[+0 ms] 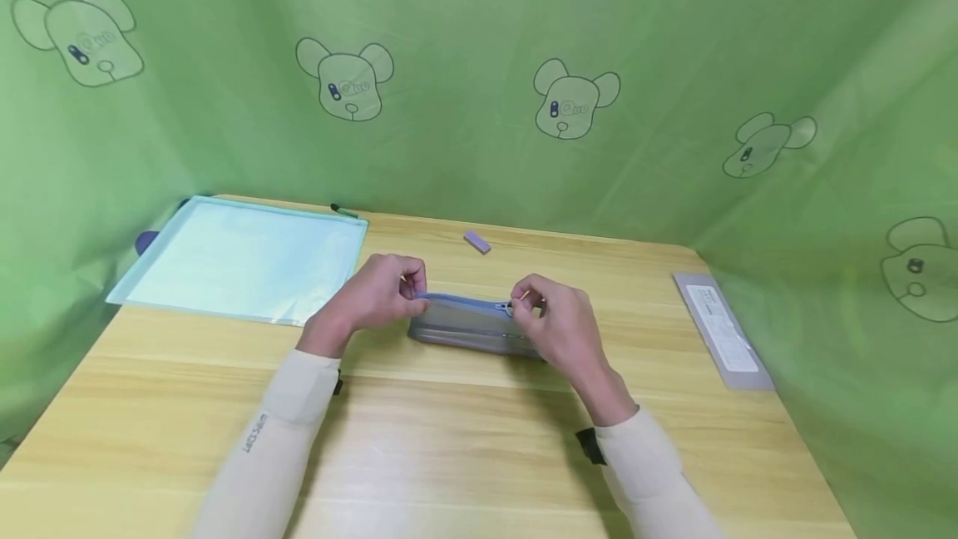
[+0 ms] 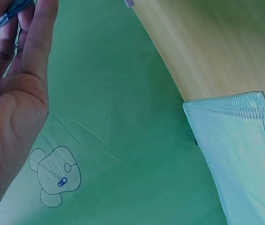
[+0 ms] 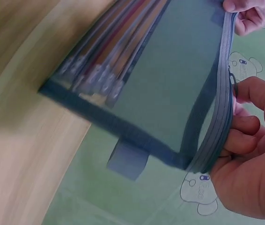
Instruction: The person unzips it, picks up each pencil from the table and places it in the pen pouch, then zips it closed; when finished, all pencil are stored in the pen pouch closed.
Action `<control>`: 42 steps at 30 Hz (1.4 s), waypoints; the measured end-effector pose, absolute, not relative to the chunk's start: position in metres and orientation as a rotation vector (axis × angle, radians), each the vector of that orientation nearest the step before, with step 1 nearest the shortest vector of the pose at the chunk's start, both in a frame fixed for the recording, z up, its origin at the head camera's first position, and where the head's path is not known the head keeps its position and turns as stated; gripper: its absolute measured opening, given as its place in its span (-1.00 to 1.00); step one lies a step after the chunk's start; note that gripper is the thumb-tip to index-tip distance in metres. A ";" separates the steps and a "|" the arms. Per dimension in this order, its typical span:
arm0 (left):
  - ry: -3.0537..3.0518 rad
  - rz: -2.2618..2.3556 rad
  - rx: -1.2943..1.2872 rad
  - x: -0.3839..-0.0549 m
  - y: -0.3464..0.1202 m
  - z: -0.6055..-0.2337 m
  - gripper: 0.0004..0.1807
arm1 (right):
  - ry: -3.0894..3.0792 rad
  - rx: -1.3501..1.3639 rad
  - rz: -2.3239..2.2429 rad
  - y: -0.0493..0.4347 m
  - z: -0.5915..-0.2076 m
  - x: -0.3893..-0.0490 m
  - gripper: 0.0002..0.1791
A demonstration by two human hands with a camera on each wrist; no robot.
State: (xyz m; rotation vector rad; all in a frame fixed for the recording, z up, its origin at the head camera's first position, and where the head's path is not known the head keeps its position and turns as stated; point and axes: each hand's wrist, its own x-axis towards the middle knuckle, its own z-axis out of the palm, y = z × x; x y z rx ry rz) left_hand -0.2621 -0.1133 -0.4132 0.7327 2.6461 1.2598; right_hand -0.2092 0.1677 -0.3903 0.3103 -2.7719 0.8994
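A see-through grey-blue zip pencil case (image 1: pixel 467 331) is held on its edge at the middle of the table, zipper side up. Several pencils (image 3: pixel 106 61) lie along its bottom, visible through the mesh in the right wrist view. My left hand (image 1: pixel 377 294) pinches the zipper's left end between thumb and fingers. Near the other end, my right hand (image 1: pixel 561 323) grips the zipper edge beside the zipper pull (image 1: pixel 503 306). In the left wrist view only a small blue corner of the case shows between the fingers.
A pale blue mesh zip folder (image 1: pixel 247 260) lies at the table's back left, with something purple (image 1: pixel 145 241) behind it. A small purple eraser (image 1: pixel 476 242) sits beyond the case. On the right edge lies a flat grey package with a white label (image 1: pixel 722 329). Green curtains surround the table.
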 end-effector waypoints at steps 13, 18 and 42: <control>2.638 1.261 0.720 -0.260 -0.119 -0.409 -0.82 | -2.546 0.300 0.805 0.202 -0.405 -0.200 -0.88; 2.634 1.259 0.717 -0.260 -0.121 -0.409 -0.82 | -2.488 0.203 0.845 0.218 -0.409 -0.198 -0.87; 2.569 1.241 0.784 -0.259 -0.126 -0.409 -0.87 | -2.858 0.518 0.936 0.227 -0.405 -0.207 -0.65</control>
